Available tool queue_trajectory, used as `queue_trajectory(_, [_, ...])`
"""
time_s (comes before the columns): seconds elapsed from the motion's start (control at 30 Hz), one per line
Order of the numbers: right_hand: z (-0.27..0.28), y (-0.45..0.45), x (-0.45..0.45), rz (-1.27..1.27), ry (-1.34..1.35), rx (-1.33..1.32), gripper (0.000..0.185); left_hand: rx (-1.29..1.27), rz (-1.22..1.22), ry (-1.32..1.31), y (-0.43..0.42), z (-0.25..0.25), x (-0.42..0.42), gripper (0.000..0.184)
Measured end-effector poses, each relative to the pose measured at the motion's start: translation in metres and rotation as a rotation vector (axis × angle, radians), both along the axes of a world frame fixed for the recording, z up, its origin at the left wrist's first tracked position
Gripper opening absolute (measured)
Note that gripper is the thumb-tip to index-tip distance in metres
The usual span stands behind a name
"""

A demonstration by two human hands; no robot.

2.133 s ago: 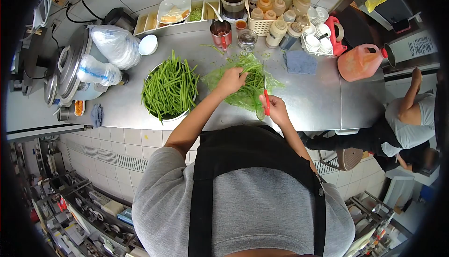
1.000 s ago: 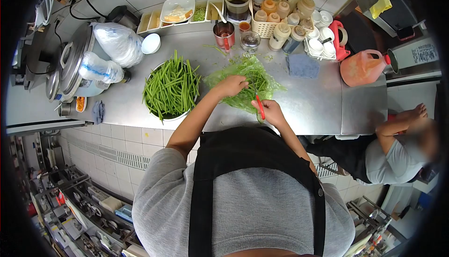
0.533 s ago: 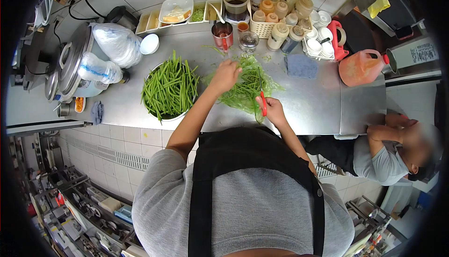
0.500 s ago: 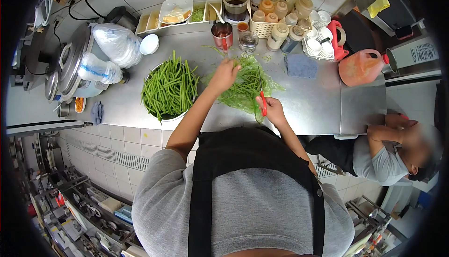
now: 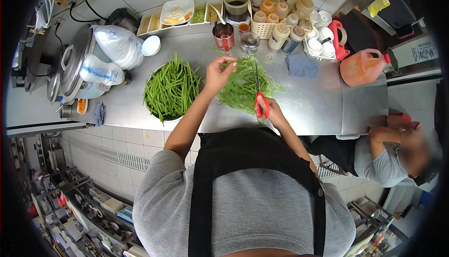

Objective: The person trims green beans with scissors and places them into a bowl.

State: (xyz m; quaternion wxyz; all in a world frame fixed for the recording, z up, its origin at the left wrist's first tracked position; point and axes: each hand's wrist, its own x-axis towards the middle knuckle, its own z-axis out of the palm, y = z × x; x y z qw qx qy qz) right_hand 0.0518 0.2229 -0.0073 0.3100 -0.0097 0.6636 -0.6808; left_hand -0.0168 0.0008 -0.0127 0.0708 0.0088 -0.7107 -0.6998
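Observation:
My left hand (image 5: pixel 219 73) is above the left edge of a green plastic bag (image 5: pixel 234 99), its fingers pinched around something thin and green, likely a bean. Red-handled scissors (image 5: pixel 261 105) are in my right hand (image 5: pixel 276 113), with the blades slightly apart and pointing away from me over the bag. Cut green pieces (image 5: pixel 252 78) lie on the opened bag. To the left, a round metal bowl (image 5: pixel 180 118) is heaped with long green beans (image 5: pixel 171 88). Small green scraps are scattered on the metal counter (image 5: pixel 308 100) beyond the bag.
Behind the bag stand a red cup (image 5: pixel 223 37), a glass jar (image 5: pixel 249 42) and a basket of sauce bottles (image 5: pixel 263 28). A blue cloth (image 5: pixel 302 65) and a pink jug (image 5: pixel 364 67) are to the right. Plastic-wrapped stacks (image 5: pixel 117 46) stand left. Another person (image 5: pixel 381 158) sits at the right.
My left hand has moved slightly up and left since a second ago, off the cut pieces. The scissors have opened and turned a little in my right hand.

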Motion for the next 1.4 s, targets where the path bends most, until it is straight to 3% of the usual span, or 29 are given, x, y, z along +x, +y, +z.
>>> queue_trajectory(0.4, [-0.020,-0.011,-0.005,-0.110,0.023,0.098,0.047,-0.041,-0.075,0.035,0.009,0.002,0.013,0.015])
queue_trajectory(0.6, [-0.002,0.001,-0.004,-0.078,-0.138,0.017,0.047,0.004,-0.038,0.025,0.006,0.007,0.010,0.013])
queue_trajectory(0.9, [-0.019,-0.004,0.000,-0.052,0.000,0.118,0.047,-0.039,-0.067,0.036,-0.002,0.008,0.019,0.013])
queue_trajectory(0.97, [-0.019,-0.001,0.001,-0.093,-0.030,0.128,0.046,-0.014,-0.166,-0.164,-0.017,0.035,0.024,0.015])
queue_trajectory(1.03, [-0.024,0.003,0.001,-0.109,-0.045,0.125,0.046,-0.280,-0.278,-0.254,-0.044,0.087,0.034,0.018])
queue_trajectory(1.07, [-0.021,0.005,0.001,-0.107,-0.056,0.130,0.046,-0.233,-0.306,-0.291,-0.065,0.097,0.038,0.020])
queue_trajectory(1.1, [-0.019,0.006,0.001,-0.106,-0.067,0.135,0.046,-0.363,-0.346,-0.285,-0.088,0.111,0.040,0.020])
queue_trajectory(1.17, [-0.023,0.009,0.001,-0.096,-0.069,0.143,0.046,-0.610,-0.265,-0.395,-0.123,0.147,0.053,0.020])
queue_trajectory(1.27, [-0.025,0.007,-0.002,-0.077,-0.087,0.131,0.046,-0.984,-0.031,-0.609,-0.166,0.159,0.063,0.021])
queue_trajectory(1.4, [-0.020,-0.002,-0.002,-0.029,-0.104,0.127,0.046,-0.965,0.153,-0.652,-0.184,0.131,0.062,0.029])
